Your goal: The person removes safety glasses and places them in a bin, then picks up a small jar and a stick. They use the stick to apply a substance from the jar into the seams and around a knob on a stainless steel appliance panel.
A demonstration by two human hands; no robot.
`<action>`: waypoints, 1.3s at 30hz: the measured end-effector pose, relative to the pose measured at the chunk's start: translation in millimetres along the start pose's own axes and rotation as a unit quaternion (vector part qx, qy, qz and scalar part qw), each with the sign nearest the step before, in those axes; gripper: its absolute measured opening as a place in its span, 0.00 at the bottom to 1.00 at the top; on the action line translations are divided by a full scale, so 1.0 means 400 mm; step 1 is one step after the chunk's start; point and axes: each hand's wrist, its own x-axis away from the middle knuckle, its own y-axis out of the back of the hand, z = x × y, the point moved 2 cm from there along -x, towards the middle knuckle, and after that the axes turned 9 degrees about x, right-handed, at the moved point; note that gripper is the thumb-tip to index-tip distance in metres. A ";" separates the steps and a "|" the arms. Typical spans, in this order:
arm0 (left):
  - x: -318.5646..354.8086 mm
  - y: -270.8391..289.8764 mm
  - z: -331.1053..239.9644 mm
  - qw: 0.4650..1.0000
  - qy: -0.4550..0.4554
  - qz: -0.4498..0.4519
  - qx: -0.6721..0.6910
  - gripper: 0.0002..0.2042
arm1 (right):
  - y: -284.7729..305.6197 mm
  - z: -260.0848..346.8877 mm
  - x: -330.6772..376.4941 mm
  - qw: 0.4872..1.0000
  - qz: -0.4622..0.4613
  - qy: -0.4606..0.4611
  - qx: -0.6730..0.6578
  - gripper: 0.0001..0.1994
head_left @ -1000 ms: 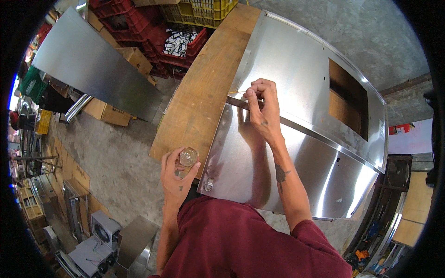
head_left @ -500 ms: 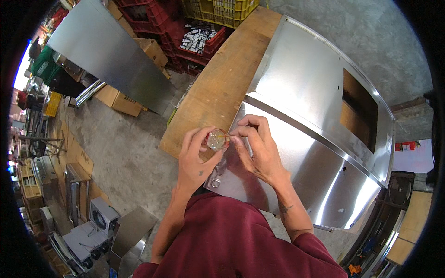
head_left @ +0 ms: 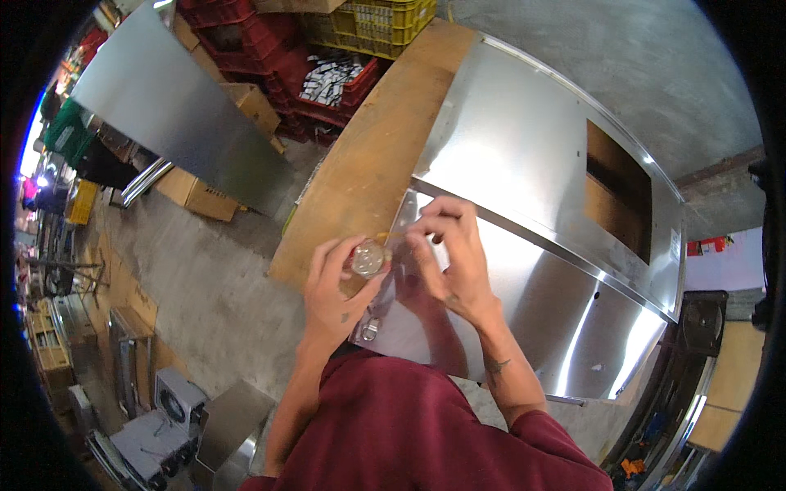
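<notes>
My left hand (head_left: 329,282) is wrapped round a small clear, round container (head_left: 368,259), its round end facing up, with a red edge showing at its side. Just to the right, my right hand (head_left: 453,262) is raised with thumb and forefinger pinched together. A thin yellowish bit (head_left: 382,236) shows between the container and these fingertips; motion blur hides what it is and whether they grip it. Below both hands lies a shiny bent metal sheet (head_left: 532,303). A small ring-shaped metal piece (head_left: 370,329) rests on its near left corner.
A wooden board (head_left: 352,164) runs along the left of a larger metal panel (head_left: 508,123) with a rectangular cutout. Red crates (head_left: 233,49), a yellow crate (head_left: 397,23) and cardboard boxes (head_left: 196,195) stand beyond. A tall metal sheet (head_left: 176,106) leans at far left.
My right fingertips have drawn slightly away from the container, leaving a wider gap. My left hand still holds it. The whole view has shifted a little.
</notes>
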 end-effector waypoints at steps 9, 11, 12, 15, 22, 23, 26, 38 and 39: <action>0.004 0.009 0.037 0.999 0.031 0.027 -0.036 0.31 | 0.111 -0.312 -0.154 0.993 -0.063 -0.095 -0.024 0.06; 0.006 0.008 0.040 0.998 0.056 0.020 -0.036 0.31 | 0.102 -0.354 -0.161 0.997 -0.022 -0.079 -0.007 0.06; 0.007 0.008 0.047 0.997 0.061 0.019 -0.035 0.31 | 0.084 -0.363 -0.164 0.994 -0.005 -0.101 -0.039 0.06; 0.010 0.010 0.054 0.995 0.082 0.024 -0.047 0.31 | 0.079 -0.361 -0.182 0.996 0.049 -0.072 0.009 0.07; 0.001 -0.004 0.083 0.991 0.134 0.006 -0.005 0.31 | 0.060 -0.372 -0.188 0.993 0.094 -0.062 -0.018 0.07; -0.001 -0.007 0.087 0.990 0.143 -0.003 0.001 0.30 | 0.057 -0.374 -0.186 0.992 0.101 -0.069 -0.019 0.07; -0.006 -0.007 0.099 0.994 0.101 0.019 -0.044 0.32 | 0.056 -0.377 -0.185 0.991 0.111 -0.080 -0.008 0.06; -0.027 -0.020 0.100 0.991 0.128 0.017 -0.035 0.32 | 0.046 -0.378 -0.189 0.992 0.121 -0.032 -0.009 0.08; -0.028 -0.021 0.097 0.991 0.130 0.016 -0.036 0.32 | 0.047 -0.379 -0.189 0.992 0.121 -0.031 -0.005 0.08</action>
